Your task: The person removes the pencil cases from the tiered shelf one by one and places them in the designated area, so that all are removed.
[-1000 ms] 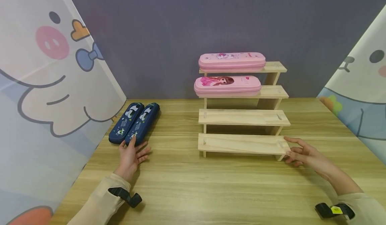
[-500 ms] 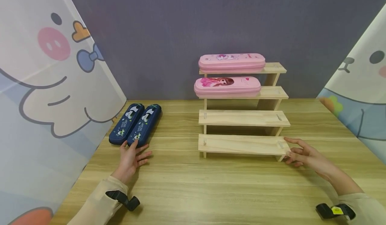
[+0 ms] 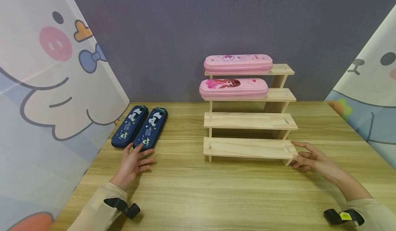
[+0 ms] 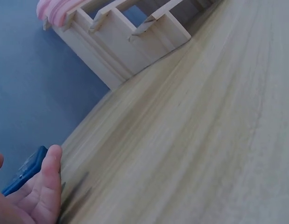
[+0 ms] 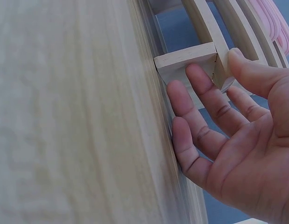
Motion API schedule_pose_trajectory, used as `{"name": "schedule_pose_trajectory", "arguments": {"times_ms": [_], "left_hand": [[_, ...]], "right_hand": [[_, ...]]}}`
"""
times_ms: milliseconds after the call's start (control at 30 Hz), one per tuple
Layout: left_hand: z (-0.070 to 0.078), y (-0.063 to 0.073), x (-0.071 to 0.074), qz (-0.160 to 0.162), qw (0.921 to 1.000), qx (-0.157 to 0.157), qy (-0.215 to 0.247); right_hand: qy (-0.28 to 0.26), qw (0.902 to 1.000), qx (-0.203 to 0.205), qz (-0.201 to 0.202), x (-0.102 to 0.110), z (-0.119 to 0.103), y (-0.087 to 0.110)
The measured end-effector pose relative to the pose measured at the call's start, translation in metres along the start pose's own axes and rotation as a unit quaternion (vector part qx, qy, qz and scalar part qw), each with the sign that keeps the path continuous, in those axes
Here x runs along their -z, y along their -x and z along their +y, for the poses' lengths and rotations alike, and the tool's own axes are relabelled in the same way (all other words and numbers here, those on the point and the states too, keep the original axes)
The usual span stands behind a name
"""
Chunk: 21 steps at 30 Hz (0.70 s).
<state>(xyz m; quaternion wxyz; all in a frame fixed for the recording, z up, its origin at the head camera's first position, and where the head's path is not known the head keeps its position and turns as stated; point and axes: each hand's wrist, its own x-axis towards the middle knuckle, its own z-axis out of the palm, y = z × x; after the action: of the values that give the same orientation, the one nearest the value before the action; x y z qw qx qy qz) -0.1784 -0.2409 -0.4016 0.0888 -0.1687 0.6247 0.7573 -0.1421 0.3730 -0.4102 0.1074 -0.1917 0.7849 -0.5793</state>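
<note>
Two navy pencil cases with panda prints lie at the left of the table: a left case (image 3: pixel 129 127) and a right case (image 3: pixel 151 128). My left hand (image 3: pixel 131 164) touches the near end of the right case, two digits at its lower corner and the others spread to the right. In the left wrist view only part of that hand and a blue corner of a case (image 4: pixel 27 172) show. My right hand (image 3: pixel 315 158) holds the lower right end of a four-step wooden rack (image 3: pixel 247 147), thumb against the board and fingers around its end (image 5: pixel 221 60).
A pink pencil case (image 3: pixel 238 64) lies on the rack's top step, and another with a doll print (image 3: pixel 233 89) on the step below. A grey wall (image 3: pixel 173 45) stands behind the table (image 3: pixel 191 193). Cartoon-printed panels (image 3: pixel 74 100) flank both sides.
The right navy case has slid slightly to the right at my left fingers, so a gap shows between the two cases. My right hand and the rack stay put.
</note>
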Motion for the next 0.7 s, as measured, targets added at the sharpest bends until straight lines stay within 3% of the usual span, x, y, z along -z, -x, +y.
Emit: {"name": "schedule_pose_trajectory", "arguments": {"times_ms": [400,600,700], "left_hand": [[0.027,0.005,-0.006,-0.015,0.9985,-0.022,0.049],[0.047,0.002,-0.023,-0.045,0.9958,-0.044,0.067],[0.054,-0.002,-0.036,-0.063,0.9948,-0.062,0.052]], "right_hand": [[0.002,1.0,-0.004,-0.003,0.0,-0.002,-0.001],[-0.006,1.0,0.0,-0.004,0.0,-0.002,-0.001],[-0.011,0.9999,0.0,-0.006,0.0,-0.001,-0.001]]}}
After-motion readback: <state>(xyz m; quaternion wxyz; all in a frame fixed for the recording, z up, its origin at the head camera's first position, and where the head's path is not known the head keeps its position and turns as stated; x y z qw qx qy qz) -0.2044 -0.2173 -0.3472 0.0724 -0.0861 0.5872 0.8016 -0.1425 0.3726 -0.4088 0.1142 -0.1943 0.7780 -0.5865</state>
